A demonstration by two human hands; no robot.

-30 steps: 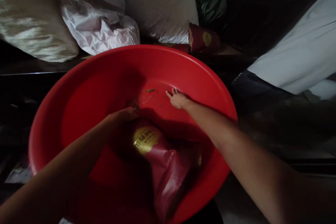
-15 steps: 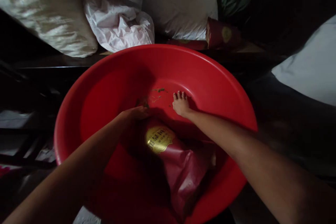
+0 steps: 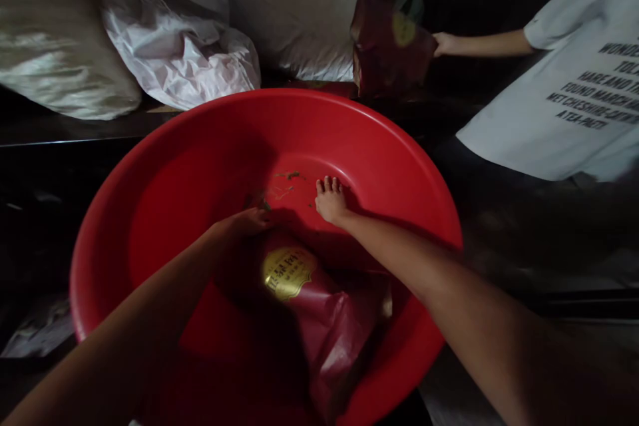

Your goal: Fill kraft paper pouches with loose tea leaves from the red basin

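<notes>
My left hand [image 3: 245,221] is closed at the upper left end of a dark red bag [image 3: 327,323]; its fingertips lie in shadow. The bag lies creased and tilted inside a wide red plastic basin [image 3: 164,213], with a gold label [image 3: 288,273] facing up. My right hand [image 3: 330,200] reaches down to the basin's floor, palm down, fingers a little apart, holding nothing visible. Small green-brown plant scraps [image 3: 284,186] are scattered on the basin's floor between the two hands.
Behind the basin stand large pale sacks [image 3: 294,6] and a crumpled white plastic bag [image 3: 190,53] on a dark ledge [image 3: 64,133]. At the right, another person in a white printed shirt [image 3: 574,86] grips a second dark red bag [image 3: 389,46].
The view has shifted right, so the basin sits further left. The other person's arm has come into view, and the second red bag now stands higher. My hands keep nearly the same places in the basin.
</notes>
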